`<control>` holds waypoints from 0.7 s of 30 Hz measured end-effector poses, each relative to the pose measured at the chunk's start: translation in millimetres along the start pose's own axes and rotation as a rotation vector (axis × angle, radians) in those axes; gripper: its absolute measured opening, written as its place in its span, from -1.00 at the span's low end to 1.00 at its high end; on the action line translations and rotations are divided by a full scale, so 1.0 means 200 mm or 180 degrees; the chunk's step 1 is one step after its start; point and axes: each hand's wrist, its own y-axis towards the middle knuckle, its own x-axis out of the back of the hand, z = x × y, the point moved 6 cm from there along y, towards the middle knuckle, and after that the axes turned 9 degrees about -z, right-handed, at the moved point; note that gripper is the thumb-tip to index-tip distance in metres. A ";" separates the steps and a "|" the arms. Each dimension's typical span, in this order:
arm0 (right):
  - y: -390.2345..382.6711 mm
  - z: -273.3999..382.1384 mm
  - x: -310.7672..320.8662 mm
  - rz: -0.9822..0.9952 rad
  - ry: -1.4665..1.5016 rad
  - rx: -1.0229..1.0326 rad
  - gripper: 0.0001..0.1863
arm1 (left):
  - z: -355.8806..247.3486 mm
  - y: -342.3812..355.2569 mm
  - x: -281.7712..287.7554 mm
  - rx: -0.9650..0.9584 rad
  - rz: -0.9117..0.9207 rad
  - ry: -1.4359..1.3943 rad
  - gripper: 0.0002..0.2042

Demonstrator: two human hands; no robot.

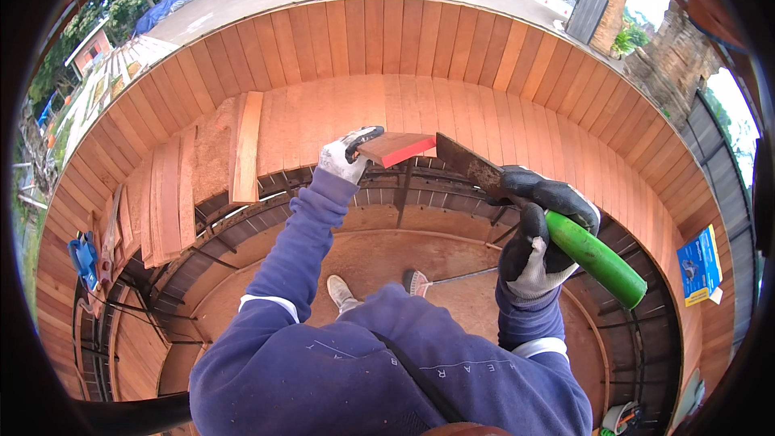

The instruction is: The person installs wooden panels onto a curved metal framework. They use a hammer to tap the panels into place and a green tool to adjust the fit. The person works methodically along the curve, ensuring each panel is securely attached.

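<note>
Currently, left hand, in a white-and-dark glove: fingers clamped on the left part of a short board, red along its near edge. Board is held up at the inner edge of the curved wooden bench. Right hand, gloved black and white: fingers wrapped around a big knife, dark blade angled up-left, its end beside the board's red edge (contact: cannot tell). A green tube-like handle extends from that grip, down-right. Loose boards lie left of the left hand; beyond them, a blue tool. Far right: a blue-and-yellow packet.
</note>
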 end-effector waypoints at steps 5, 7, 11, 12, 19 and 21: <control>-0.02 -0.01 0.04 -0.0087 -0.0069 -0.0129 -0.64 | 0.02 -0.03 -0.03 -0.0153 -0.0009 0.0048 -0.66; -0.05 -0.02 0.08 -0.0241 -0.0021 -0.0404 -0.58 | 0.03 -0.05 -0.05 -0.0312 -0.0085 0.0306 -0.64; -0.10 -0.06 0.09 -0.0360 0.0062 -0.0674 -0.57 | 0.06 -0.12 -0.10 -0.0261 -0.0142 0.0826 -0.68; -0.13 -0.08 0.11 -0.0319 0.0096 -0.0723 -0.57 | 0.08 -0.15 -0.10 -0.0288 -0.0200 0.0867 -0.64; -0.26 -0.12 0.12 0.0584 -0.0285 -0.0511 -0.79 | 0.14 -0.25 -0.09 -0.0516 -0.0440 0.1003 -0.56; -0.30 -0.15 0.12 0.0541 -0.0452 -0.0705 -0.80 | 0.16 -0.26 -0.09 -0.0518 -0.0420 0.1047 -0.56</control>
